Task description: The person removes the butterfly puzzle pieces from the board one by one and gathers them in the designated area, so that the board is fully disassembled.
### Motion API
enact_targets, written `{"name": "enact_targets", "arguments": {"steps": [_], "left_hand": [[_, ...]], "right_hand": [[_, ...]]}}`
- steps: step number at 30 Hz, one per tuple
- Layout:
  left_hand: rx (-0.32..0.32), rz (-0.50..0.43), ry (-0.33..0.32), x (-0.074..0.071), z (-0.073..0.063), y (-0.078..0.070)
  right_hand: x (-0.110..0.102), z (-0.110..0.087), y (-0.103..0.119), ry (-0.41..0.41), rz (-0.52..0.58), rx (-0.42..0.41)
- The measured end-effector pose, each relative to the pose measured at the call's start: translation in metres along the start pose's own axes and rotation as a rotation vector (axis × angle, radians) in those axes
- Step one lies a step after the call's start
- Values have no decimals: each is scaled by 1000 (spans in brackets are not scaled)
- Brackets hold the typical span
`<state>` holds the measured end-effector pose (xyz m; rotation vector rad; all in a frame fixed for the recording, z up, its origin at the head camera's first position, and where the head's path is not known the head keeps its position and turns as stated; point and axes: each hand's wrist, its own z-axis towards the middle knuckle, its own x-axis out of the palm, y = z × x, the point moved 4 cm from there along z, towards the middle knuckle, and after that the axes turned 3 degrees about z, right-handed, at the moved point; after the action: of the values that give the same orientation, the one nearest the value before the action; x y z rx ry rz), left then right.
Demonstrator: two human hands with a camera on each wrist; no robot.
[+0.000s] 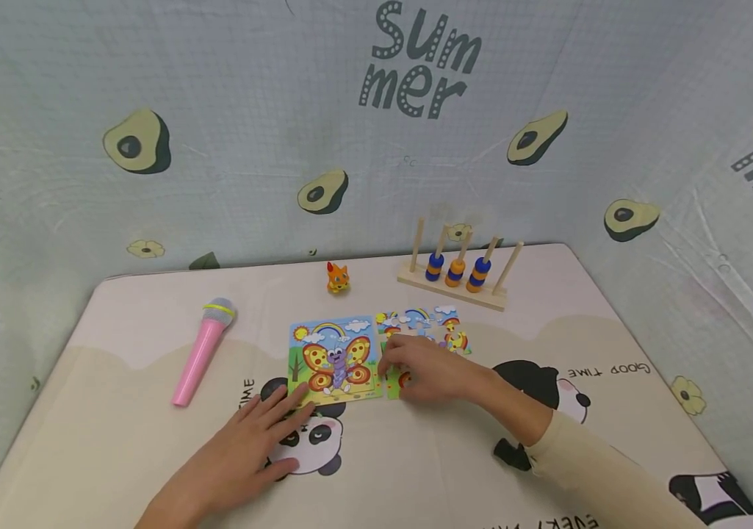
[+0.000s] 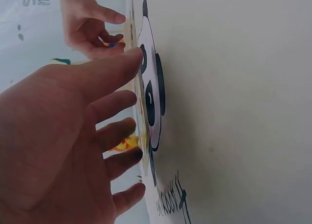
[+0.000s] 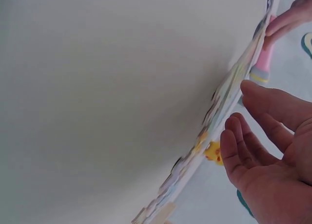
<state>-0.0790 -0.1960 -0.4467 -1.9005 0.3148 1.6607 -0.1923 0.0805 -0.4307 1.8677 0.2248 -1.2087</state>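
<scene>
A butterfly picture puzzle [image 1: 336,361] lies flat at mid-table in the head view. Loose puzzle pieces [image 1: 447,317] of a similar picture are spread just to its right. My left hand [image 1: 244,447] rests by the puzzle's lower left corner, fingers straight and fingertips on its bottom edge. Over the loose pieces, my right hand [image 1: 432,369] reaches down with fingers bent and covers some of them. In the right wrist view, thumb and fingers of that right hand [image 3: 280,151] stand apart, and no piece shows between them.
A pink toy microphone [image 1: 203,353] lies to the left. Behind the puzzle stand a small orange animal figure [image 1: 338,279] and a wooden peg rack with blue and orange rings [image 1: 458,283]. The cloth-covered table [image 1: 118,411] meets a patterned curtain [image 1: 244,147] at the back.
</scene>
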Motion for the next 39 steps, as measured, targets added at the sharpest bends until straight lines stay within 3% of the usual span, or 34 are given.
{"name": "enact_targets", "arguments": {"steps": [5, 11, 18, 25, 39], "left_hand": [[-72, -39, 69, 1, 3, 5], [-98, -68, 83, 1, 3, 9], [-80, -67, 57, 3, 1, 10], [-101, -96, 73, 4, 1, 9], [-88, -94, 61, 2, 4, 8]], "right_hand": [[2, 12, 10, 18, 17, -32], [7, 30, 23, 44, -26, -51], [18, 52, 34, 72, -29, -36], [27, 70, 42, 125, -75, -36], [30, 74, 45, 134, -70, 49]]}}
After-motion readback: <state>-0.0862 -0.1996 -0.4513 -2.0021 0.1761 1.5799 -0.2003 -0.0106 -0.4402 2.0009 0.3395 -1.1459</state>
